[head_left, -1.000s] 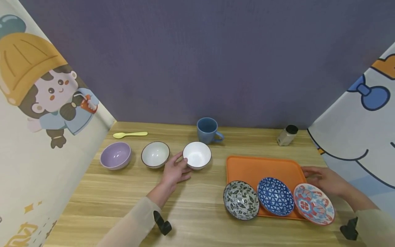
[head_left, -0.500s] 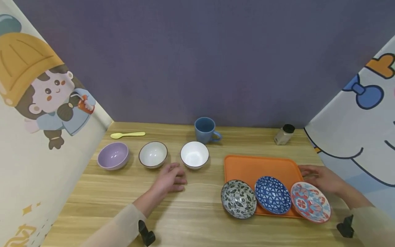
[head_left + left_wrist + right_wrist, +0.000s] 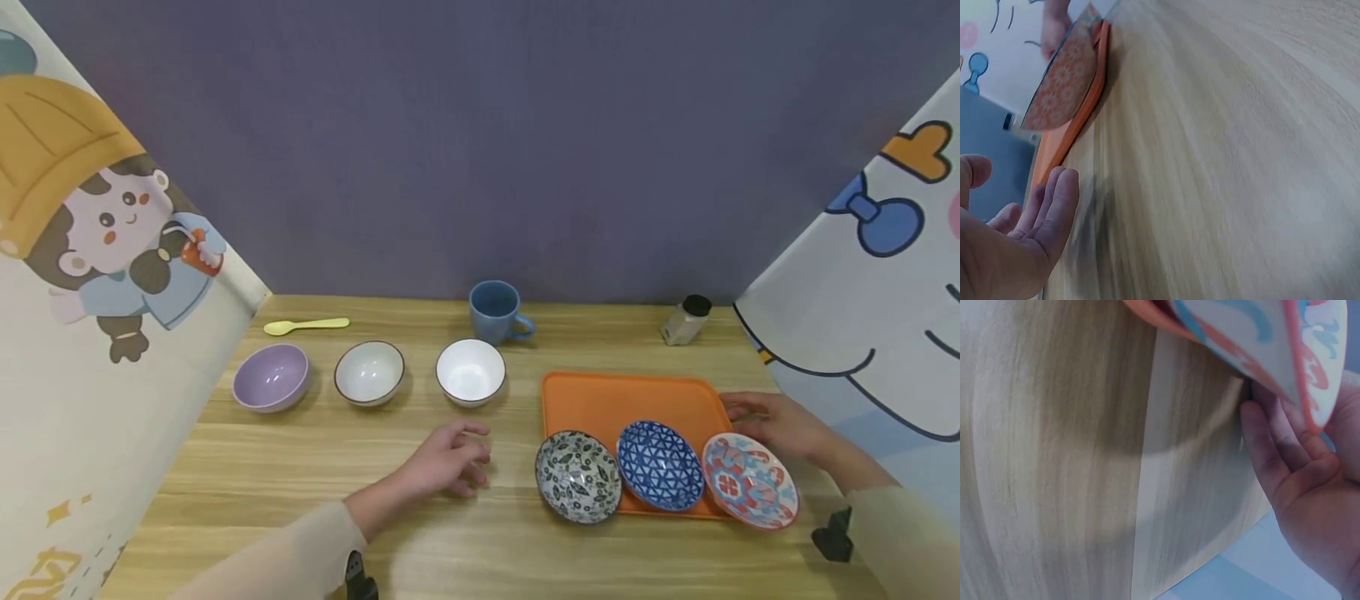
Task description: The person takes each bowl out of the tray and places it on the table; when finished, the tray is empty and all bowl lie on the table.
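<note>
Drifting away from the white bowl (image 3: 470, 371), the left hand (image 3: 450, 458) now hangs over the wood-grained table (image 3: 465, 554), fingers loosely bent around nothing. That leaves the round, glossy, dark-rimmed bowl standing unheld, left of the flat orange tray (image 3: 630, 396). The right hand (image 3: 783, 427) is at the tray's right edge, partly hidden; I can't tell whether it grips. Along the near edge lie a leaf-patterned bowl (image 3: 577, 477), a blue-triangled bowl (image 3: 660, 465) and a red-flowered bowl (image 3: 750, 481), all shiny.
</note>
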Motion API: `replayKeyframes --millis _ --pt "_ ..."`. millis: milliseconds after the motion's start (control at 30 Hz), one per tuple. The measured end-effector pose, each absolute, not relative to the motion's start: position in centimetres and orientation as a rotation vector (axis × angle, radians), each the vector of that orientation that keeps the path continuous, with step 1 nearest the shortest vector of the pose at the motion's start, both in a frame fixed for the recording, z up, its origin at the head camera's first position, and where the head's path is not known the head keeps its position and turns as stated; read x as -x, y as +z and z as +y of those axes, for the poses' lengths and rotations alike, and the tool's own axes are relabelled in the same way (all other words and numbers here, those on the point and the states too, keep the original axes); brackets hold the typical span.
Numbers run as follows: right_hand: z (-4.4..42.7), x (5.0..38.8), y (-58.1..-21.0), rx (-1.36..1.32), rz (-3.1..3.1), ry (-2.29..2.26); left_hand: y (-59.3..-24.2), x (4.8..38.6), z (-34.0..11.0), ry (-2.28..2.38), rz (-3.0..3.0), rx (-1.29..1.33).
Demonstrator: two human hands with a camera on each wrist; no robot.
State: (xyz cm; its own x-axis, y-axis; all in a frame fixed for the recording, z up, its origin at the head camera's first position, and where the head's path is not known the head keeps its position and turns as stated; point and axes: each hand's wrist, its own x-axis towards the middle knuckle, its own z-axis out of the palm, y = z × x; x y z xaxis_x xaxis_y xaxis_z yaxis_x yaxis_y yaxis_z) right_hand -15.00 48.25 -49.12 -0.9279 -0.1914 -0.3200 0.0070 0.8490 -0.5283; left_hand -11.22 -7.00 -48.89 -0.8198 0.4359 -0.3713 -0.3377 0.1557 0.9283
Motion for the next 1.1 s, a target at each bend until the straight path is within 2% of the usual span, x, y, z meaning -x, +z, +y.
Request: replayKeyframes --millis 333,1100 --pt "48.3 15.0 -49.0 0.09 2.621 -0.786 -49.1 11.0 -3.9 1.699 1.822 -0.149" --pt "47.7 15.0 -48.5 0.111 2.681 -0.711 -50.3 12.6 -1.0 1.675 1.657 -0.248"
